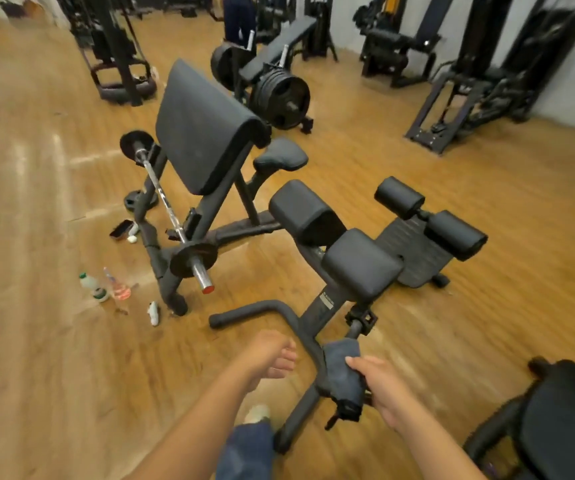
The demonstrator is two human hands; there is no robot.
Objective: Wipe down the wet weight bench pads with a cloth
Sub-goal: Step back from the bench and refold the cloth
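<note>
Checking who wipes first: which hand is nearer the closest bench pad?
Right. The right hand, gripping the cloth, is just below the pad; the left hand is farther down-left.

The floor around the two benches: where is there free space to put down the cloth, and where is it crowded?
Bare wooden floor lies wide to the left of the left hand, and also right of the roller pads. It is crowded beside the curl bench foot: two bottles, a phone and small white items lie there.
</note>
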